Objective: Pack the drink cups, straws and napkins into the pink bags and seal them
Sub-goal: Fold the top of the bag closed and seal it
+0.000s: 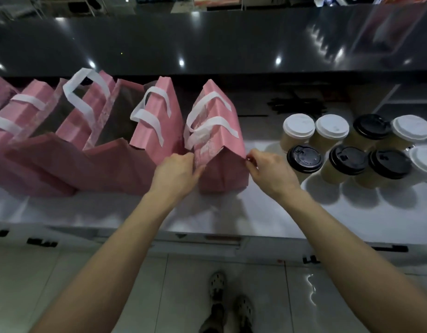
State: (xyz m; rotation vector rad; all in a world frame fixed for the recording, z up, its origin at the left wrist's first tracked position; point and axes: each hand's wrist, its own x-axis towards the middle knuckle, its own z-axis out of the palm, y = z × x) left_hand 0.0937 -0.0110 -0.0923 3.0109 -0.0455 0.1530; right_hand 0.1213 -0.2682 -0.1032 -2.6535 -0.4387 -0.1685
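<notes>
Shoes (231, 301) show at the bottom edge, on pale floor tiles below the counter (231, 212). Both forearms reach up and forward to the rightmost pink bag (219, 152), which stands upright on the white counter with its top folded shut into a ridge and its two white handles lying across it. At the bag's near left corner the left hand (176, 171) pinches the folded edge, fingers curled round the paper. By the near right corner the right hand (270, 169) has its fingertips bunched and touching the fold; it seems to nip the edge, though the view is too blurred there to be sure.

More bags (87, 131) stand in a row to the left (two of them gape open, dark inside), the nearest just beside the held one.

Cups (352, 145) cluster to the right of the bag, near the right hand but apart from it, some with white lids, some with black. Behind them lies a dark pile, probably straws (296, 104).
</notes>
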